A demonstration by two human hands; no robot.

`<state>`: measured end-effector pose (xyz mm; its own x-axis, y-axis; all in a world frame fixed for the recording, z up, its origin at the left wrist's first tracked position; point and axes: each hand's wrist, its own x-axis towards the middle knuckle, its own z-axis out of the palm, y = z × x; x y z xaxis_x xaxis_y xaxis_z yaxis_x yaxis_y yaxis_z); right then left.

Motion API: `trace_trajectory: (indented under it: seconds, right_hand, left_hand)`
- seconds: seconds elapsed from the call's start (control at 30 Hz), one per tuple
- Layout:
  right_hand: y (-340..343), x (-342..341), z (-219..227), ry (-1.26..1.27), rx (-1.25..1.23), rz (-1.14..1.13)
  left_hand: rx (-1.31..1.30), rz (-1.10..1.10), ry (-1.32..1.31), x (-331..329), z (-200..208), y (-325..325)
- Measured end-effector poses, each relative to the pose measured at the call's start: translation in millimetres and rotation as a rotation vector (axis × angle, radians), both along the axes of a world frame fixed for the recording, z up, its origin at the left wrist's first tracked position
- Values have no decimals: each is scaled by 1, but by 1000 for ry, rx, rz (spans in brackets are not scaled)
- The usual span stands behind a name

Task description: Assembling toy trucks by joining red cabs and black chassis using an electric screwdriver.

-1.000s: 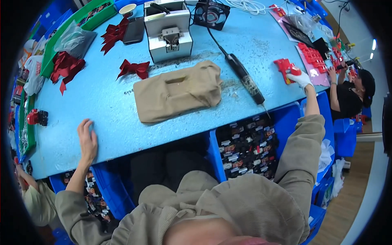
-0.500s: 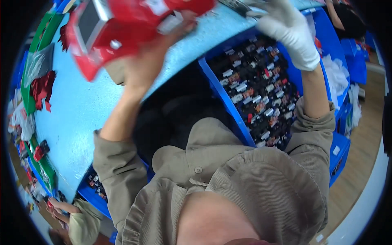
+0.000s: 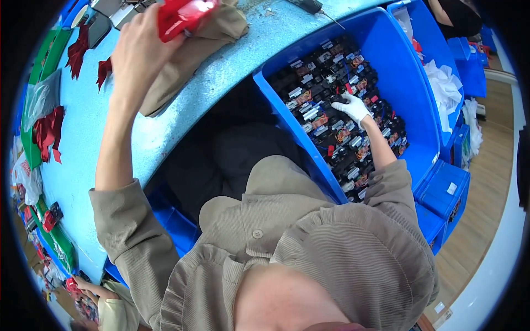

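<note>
Left hand (image 3: 135, 47), bare, is clamped on a shiny red part (image 3: 185, 16), held at the upper left of the frame above a brown cloth item (image 3: 182, 69). Red part is cut by the top edge, so its full shape cannot be told. Right hand (image 3: 353, 108), white-gloved, is lowered into a blue bin (image 3: 406, 71), right of center.

Progress, judged from how things lie: pick-up stage. Red part is already off the table (image 3: 83, 182); no dark unit is out of the bin in either hand. Red part and dark units (image 3: 309, 105) are well apart, with nothing joined between them. Many units, dark with silver and colored bits, are left packed across the bin floor.

Left hand: fingers wrapped at the near side, thumb set below, no gap seen. Right hand: fingers partly curled, tips on a dark piece (image 3: 338, 99) among the units; contact is seen, but whether a firm grip is made cannot be told. Piece is not seen lifted clear.

Around: a dark-handled tool (image 3: 306, 4) with a thin tip is seen at the top center, on the table; a red bow (image 3: 48, 132) is placed at the left.
</note>
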<state>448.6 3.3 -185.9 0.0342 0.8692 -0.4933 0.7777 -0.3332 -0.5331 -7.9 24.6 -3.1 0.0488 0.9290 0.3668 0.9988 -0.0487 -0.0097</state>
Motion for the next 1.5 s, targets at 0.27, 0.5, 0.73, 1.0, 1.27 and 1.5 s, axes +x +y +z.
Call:
trace_trajectory:
  seconds: [0.27,0.5,0.73,1.0,1.27,1.5]
  right_hand:
    - [-7,-14,79,435,-119,-116]
    - [-17,-48,234,915,491,-417]
    - [-22,-124,250,1097,709,-271]
    - [5,-127,213,629,572,300]
    - [30,-156,187,1235,-443,-221]
    - [34,-153,193,1039,-258,-11]
  left_hand:
    - [320,-3,-15,4,-18,-12]
    - [-78,-392,-576,39,-2,-74]
    - [-288,-281,-1011,87,21,-62]
    - [162,-126,-195,0,34,-87]
    - [-394,-191,-653,-8,9,-93]
    - [-583,-81,-719,-19,-6,-94]
